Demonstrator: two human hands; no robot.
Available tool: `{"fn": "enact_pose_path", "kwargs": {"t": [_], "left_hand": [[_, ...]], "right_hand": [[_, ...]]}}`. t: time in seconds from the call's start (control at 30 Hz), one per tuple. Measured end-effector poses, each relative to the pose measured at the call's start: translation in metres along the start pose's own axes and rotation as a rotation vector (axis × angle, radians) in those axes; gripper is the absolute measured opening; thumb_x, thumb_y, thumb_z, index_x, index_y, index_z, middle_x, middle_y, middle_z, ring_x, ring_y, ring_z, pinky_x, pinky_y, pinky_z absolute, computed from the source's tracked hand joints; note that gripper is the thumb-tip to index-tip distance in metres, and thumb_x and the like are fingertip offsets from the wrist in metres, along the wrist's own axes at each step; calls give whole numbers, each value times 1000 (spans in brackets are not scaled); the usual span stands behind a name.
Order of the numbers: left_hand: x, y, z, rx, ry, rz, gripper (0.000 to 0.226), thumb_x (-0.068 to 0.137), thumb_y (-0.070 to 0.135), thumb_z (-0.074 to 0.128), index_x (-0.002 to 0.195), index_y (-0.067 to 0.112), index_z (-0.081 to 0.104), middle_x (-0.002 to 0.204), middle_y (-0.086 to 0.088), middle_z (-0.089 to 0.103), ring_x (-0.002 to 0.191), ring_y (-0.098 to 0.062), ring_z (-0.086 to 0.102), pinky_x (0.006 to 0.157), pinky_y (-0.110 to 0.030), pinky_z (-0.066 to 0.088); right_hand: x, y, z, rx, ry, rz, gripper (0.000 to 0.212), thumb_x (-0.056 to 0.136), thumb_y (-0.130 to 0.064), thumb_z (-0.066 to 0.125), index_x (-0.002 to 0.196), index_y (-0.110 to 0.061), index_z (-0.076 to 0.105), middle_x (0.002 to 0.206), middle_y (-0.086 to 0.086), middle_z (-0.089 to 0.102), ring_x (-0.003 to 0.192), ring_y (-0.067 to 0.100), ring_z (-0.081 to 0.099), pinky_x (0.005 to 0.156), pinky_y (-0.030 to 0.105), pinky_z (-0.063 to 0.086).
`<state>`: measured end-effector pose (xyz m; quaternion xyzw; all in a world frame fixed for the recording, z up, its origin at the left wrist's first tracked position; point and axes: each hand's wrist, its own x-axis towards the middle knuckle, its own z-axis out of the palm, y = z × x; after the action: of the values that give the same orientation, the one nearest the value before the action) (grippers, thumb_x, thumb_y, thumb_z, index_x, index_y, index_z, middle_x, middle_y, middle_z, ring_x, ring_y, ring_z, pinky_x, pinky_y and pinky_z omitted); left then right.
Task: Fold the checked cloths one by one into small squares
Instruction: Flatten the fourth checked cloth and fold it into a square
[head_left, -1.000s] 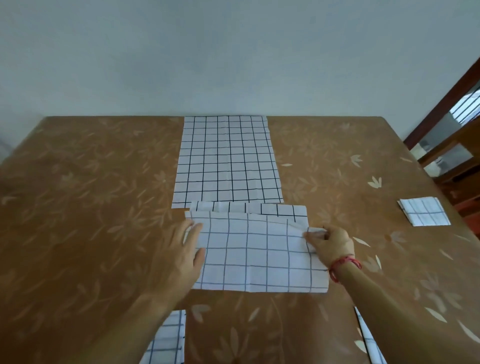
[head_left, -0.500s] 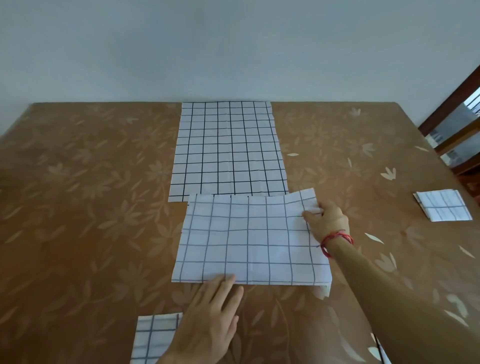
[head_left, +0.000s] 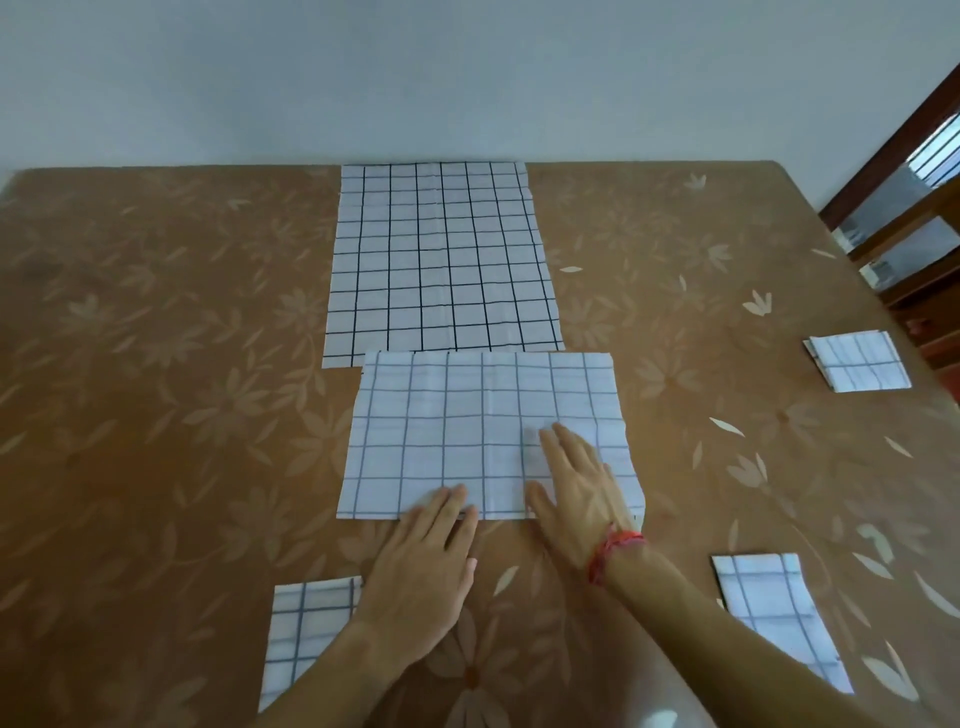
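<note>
A white checked cloth (head_left: 457, 426), folded over once, lies flat in the middle of the table. My left hand (head_left: 421, 566) lies flat with straight fingers, its fingertips on the cloth's near edge. My right hand (head_left: 576, 488), with a red thread on the wrist, presses flat on the cloth's right half, fingers spread. A larger unfolded checked cloth (head_left: 441, 254) lies just behind, its near edge slightly under the folded one. A small folded checked square (head_left: 857, 361) sits at the right edge of the table.
The table (head_left: 156, 364) has a brown flowered cover. Two more checked cloths lie near me, one at the lower left (head_left: 306, 629) and one at the lower right (head_left: 779, 613). A wooden chair (head_left: 904, 208) stands past the right edge. A pale wall is behind.
My right hand let go of the cloth's far right corner and came down flat on its right half. My left hand slid from the left edge to the near edge.
</note>
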<state>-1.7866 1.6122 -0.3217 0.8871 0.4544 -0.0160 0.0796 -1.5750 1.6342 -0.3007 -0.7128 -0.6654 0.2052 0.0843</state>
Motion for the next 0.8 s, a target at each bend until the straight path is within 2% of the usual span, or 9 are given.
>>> {"fn": "enact_pose_path", "kwargs": {"t": [0.07,0.13,0.2,0.3,0.4,0.5,0.57,0.63,0.8], "left_hand": [[0,0,0,18,14,20,53,94,34,33,133,8,57,144,-11,49,135,-25,44,109,-42,33],[0,0,1,12,28,30,50,94,30,36,134,6,55,144,-12,49,136,-25,43,111,-41,31],[-1,0,1,-20,40,26,50,94,24,44,139,4,49,147,-12,45,139,-24,38,115,-37,29],[-4,3,0,-39,23,19,51,95,20,38,143,2,43,149,-12,41,141,-22,35,118,-33,19],[-7,6,-2,-36,-17,-11,52,96,23,30,143,4,43,150,-9,41,141,-19,34,119,-32,20],[-7,6,-3,-38,-40,-42,53,96,24,32,144,6,43,151,-8,40,141,-19,34,114,-32,18],[-8,6,-7,-30,-58,-59,53,99,24,27,148,7,35,156,-7,30,145,-18,25,115,-31,8],[-8,3,-8,-53,-85,-65,52,104,25,20,153,8,17,162,-5,8,149,-16,4,117,-28,-5],[-14,-8,-13,-41,-155,-166,55,105,31,16,154,8,5,163,-5,-3,149,-15,-6,121,-31,-2]], "right_hand": [[-18,-16,13,-38,-55,-83,60,96,-33,37,151,-10,25,159,8,20,146,25,19,116,44,26],[-31,-28,25,-87,-77,-175,60,90,-31,34,142,-2,42,149,17,39,137,32,39,106,49,41],[-39,-35,38,-114,-95,-231,59,88,-28,34,138,1,48,143,19,47,132,33,46,102,48,44],[-48,-43,52,-155,-117,-272,59,93,-28,32,145,0,36,153,15,33,142,29,29,112,46,33],[-53,-46,57,-154,-156,-266,61,100,-30,28,153,-5,8,161,8,2,148,22,-3,121,40,9],[-55,-49,53,-156,-178,-238,63,102,-36,23,153,-11,-6,161,3,-12,147,16,-15,117,29,-11],[-57,-48,50,-192,-185,-221,63,102,-40,20,153,-11,-6,160,3,-13,146,15,-17,117,30,-11],[-59,-46,50,-244,-212,-205,66,101,-45,17,153,-11,-4,159,2,-15,144,15,-19,118,33,-10],[-60,-39,50,-306,-243,-163,75,92,-54,5,152,-10,-7,159,4,-17,145,16,-19,120,39,-6]]}}
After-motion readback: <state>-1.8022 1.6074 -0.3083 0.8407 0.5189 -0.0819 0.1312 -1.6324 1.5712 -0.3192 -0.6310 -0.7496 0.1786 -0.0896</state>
